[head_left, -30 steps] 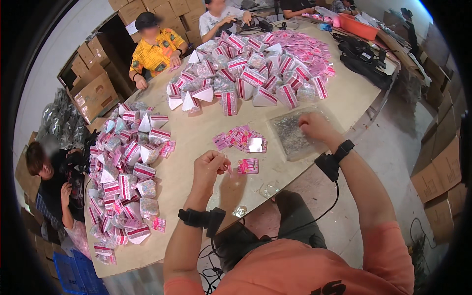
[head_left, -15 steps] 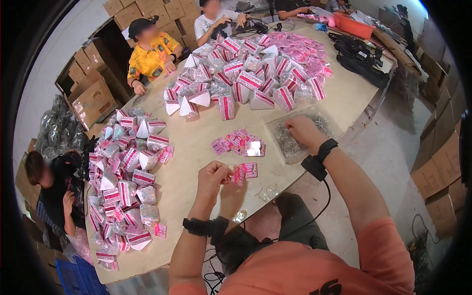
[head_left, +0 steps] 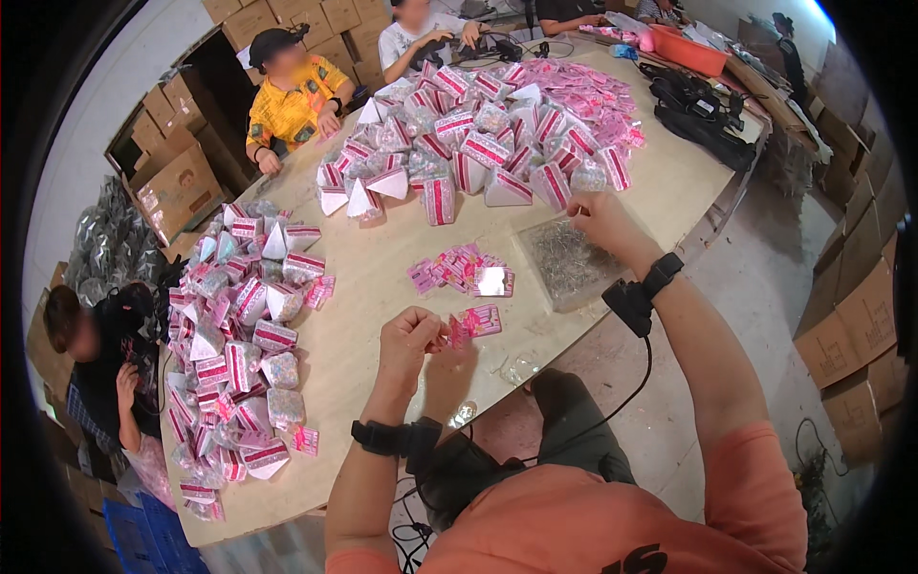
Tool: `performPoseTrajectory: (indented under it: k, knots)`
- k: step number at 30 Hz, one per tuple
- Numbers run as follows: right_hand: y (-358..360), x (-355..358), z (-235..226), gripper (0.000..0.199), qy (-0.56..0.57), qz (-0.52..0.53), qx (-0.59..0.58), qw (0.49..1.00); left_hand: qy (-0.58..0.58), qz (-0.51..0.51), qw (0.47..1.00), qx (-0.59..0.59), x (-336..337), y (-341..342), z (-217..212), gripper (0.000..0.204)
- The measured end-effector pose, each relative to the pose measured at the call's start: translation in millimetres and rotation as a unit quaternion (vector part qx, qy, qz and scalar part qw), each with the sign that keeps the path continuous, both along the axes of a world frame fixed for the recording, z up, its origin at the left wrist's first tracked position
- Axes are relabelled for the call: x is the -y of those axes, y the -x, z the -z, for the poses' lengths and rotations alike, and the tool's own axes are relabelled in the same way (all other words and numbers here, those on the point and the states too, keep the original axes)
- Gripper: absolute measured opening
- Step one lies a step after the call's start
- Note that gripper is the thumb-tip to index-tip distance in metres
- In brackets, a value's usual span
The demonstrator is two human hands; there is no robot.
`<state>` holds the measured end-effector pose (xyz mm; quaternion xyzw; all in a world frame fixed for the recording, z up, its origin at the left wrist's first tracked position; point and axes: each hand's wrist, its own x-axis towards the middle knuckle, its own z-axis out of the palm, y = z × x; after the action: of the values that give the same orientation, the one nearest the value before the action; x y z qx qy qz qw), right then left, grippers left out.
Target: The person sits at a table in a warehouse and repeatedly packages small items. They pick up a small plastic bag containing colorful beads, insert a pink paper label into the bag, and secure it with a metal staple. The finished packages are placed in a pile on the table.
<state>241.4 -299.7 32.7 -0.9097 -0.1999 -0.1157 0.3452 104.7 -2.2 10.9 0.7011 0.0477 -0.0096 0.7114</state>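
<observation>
My left hand [head_left: 409, 346] is closed in a pinch on a small pink printed card [head_left: 458, 333], held tilted just above the table. Beside it another pink card [head_left: 481, 320] lies flat. A loose heap of pink cards [head_left: 446, 272] is farther off, with one shiny pale piece [head_left: 492, 280] on it. My right hand [head_left: 606, 224] is over the far side of a shallow clear tray [head_left: 557, 303] full of thin metal pieces [head_left: 571, 260]. Its thumb and fingers are pinched together; anything between them is too small to make out.
Clear bags with pink-and-white toppers form a large heap [head_left: 478, 143] at the far side and another [head_left: 244, 354] on the left. Pink packets [head_left: 583, 96] lie behind. Black gear [head_left: 703, 120] and an orange basin [head_left: 688, 52] are far right. Other people sit around the table [head_left: 359, 287].
My right hand has lifted from among the metal pieces toward the tray's far edge. My left hand has shifted slightly, and its card now faces more edge-on.
</observation>
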Motion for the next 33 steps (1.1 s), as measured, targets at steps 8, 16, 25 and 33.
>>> performPoseTrajectory:
  k: [8, 16, 25, 33]
  knots:
    - [-12.0, 19.9, 38.4, 0.012, 0.228, -0.005, 0.085, 0.97, 0.003, -0.006, 1.0, -0.007, 4.3, 3.5, -3.4, 0.01]
    - [9.4, 12.6, 8.5, 0.013, 0.041, -0.01, 0.003, 0.999, 0.045, 0.003, 0.999, 0.012, 3.5, 4.2, 2.8, 0.007]
    - [11.9, 14.6, 35.1, 0.01, 0.18, 0.006, 0.055, 0.982, 0.083, 0.01, 0.997, 0.001, 9.6, 6.7, 0.5, 0.008]
    - [15.6, 10.1, 17.6, 0.013, 0.014, 0.016, 0.105, 0.994, 0.074, 0.001, 0.997, 0.012, 8.7, 9.2, 2.5, 0.01]
